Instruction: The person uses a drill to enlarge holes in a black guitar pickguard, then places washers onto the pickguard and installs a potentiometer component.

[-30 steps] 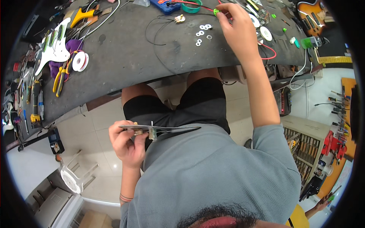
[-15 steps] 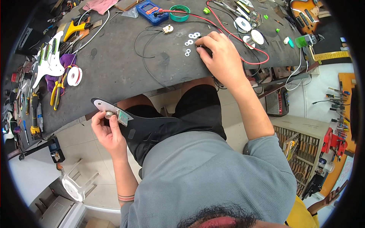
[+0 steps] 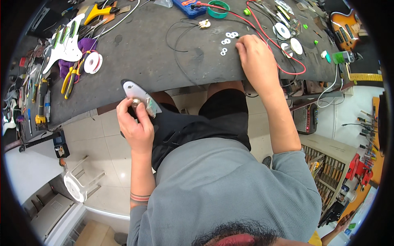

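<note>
My left hand point(image 3: 136, 125) grips a dark pickguard point(image 3: 184, 123) with a pale tip, tilted over my lap, its thumb by a metal potentiometer point(image 3: 136, 102) and a small rectangular component point(image 3: 150, 106). My right hand point(image 3: 257, 61) rests at the bench, fingers curled down just right of several white washers point(image 3: 224, 51); what its fingertips hold, if anything, is hidden. A small component point(image 3: 204, 23) with thin black wires lies beyond the washers. Red leads run from a blue device point(image 3: 186, 8) past my right hand.
The dark bench point(image 3: 135, 61) holds a white pickguard point(image 3: 61, 49), pliers point(image 3: 69, 82), spools point(image 3: 93, 62), a green container point(image 3: 218, 10) and a guitar point(image 3: 344, 24) at right. A drawer cabinet point(image 3: 328, 164) stands lower right. Another person's hand point(image 3: 344, 221) shows at lower right, near a white chair point(image 3: 78, 184) opposite.
My right hand has come down from a green object at the back to beside the washers. My left hand has raised and turned the pickguard, showing the parts on its face.
</note>
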